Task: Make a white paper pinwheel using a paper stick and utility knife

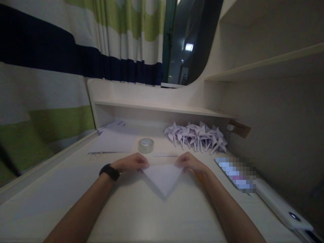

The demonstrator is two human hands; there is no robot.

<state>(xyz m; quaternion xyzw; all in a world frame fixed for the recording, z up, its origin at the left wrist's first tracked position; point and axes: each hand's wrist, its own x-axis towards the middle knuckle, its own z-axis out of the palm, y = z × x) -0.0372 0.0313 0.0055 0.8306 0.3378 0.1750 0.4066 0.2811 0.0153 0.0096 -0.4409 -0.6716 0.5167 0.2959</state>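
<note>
The paper [163,177] lies flat on the table [131,216], folded into a triangle with its point toward the person and its long edge away. It looks thin and very light, soft enough to crease under a fingertip and easy to slide on the smooth top, so it likely wants pinning at two spots at once; the two far corners seem the best places to hold it. The left hand [131,162] has its fingers curled down on the left corner, pressing or pinching it; the right hand [191,162] does the same at the right corner. Whether the thumbs are under the sheet cannot be told. A black watch [109,171] sits on the left wrist. Beyond the paper are a tape roll [146,145], a thin strip [165,155], loose sheets [111,141] and a heap of paper pinwheels [196,135]. A phone [236,173] lies to the right.
</note>
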